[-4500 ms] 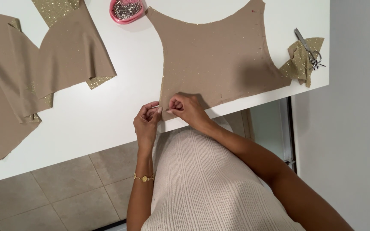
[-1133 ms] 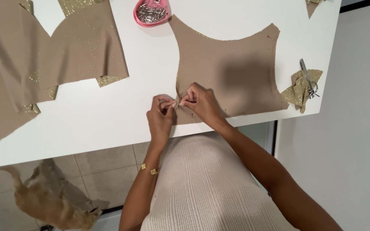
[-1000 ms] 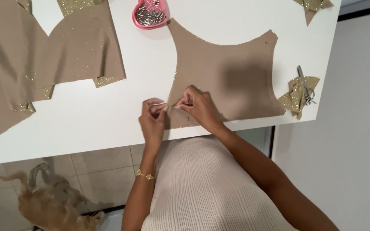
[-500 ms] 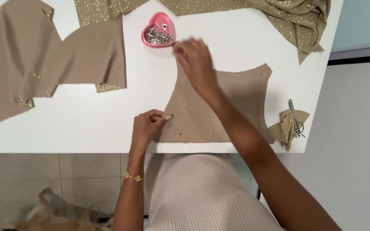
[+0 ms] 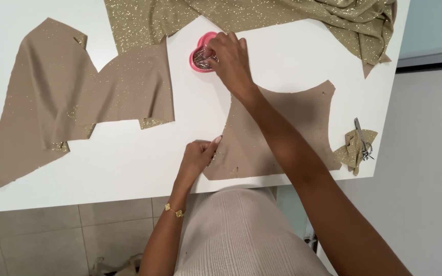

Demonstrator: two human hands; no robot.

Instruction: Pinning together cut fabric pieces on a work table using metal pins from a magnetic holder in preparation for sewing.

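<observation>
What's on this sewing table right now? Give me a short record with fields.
surface: white table
right hand: fingers in the pink heart dish of pins
left hand: pinching the left edge of the tan piece
other pieces: tan cut pieces at left
far edge: gold glitter cloth
right edge: snips on a gold scrap

White table; tan fabric pieces, glittery cloth, pink pin dish, scissors
</observation>
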